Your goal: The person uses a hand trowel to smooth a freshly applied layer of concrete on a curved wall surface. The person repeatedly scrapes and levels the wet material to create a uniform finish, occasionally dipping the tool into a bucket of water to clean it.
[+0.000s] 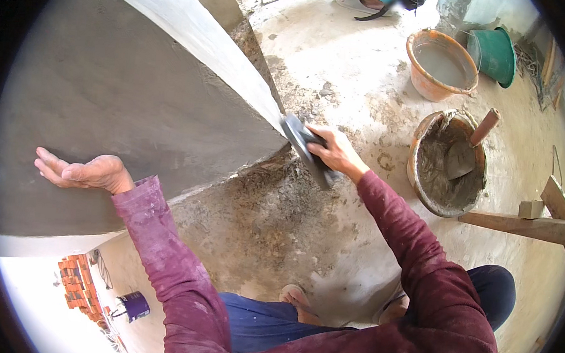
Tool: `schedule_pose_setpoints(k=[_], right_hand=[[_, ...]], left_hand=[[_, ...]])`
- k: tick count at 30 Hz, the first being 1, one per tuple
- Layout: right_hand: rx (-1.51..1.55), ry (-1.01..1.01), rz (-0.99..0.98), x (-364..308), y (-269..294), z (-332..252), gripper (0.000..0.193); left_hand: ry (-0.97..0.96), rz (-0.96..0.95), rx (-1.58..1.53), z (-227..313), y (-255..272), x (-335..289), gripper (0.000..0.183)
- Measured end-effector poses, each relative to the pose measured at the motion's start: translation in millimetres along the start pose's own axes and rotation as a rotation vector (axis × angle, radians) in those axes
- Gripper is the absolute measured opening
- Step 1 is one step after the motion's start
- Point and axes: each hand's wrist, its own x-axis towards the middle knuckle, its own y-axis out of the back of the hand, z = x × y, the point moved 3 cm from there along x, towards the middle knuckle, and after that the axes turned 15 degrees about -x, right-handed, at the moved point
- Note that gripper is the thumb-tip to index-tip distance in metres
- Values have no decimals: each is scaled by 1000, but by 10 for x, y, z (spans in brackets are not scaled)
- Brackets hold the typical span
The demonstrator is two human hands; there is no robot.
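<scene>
My right hand [339,152] is closed around the handle of a dark plastering float [304,149], which is a little blurred. The float's upper end is at the lower corner of a grey plastered wall [127,98], beside the pale strip [206,38] along the wall's edge. Whether its face touches the wall I cannot tell. My left hand [88,171] is held in front of the grey plaster, palm turned up, fingers loosely stretched and nothing in them. To the right stands a mortar bucket [417,167] with wet grey mortar and a trowel [466,155] stuck in it.
An orange bucket [421,85] of cloudy water and a tipped green bucket [495,56] stand at the far right. Wooden beams [516,225] jut in at right. Crumbled mortar [269,195] litters the floor below the wall. A purple pail [134,306] and stacked bricks [79,284] lie lower left.
</scene>
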Motion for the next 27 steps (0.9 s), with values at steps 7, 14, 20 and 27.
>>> schedule_pose_setpoints(k=[7,14,20,27], right_hand=[[-274,529,550,-545,1210,-1455,56],[-961,1167,897,-349,1591,-3012,53],[-982,1032,689,-134,926,-2681,53],[-1035,835,10,-507,-507,-632,53]], left_hand=[[-36,74,49,81,-8,61,63],[157,161,12,-18,-15,27,71],[91,201,-39,-82,29,41,79],[148,212,-29,5,-37,-67,78]])
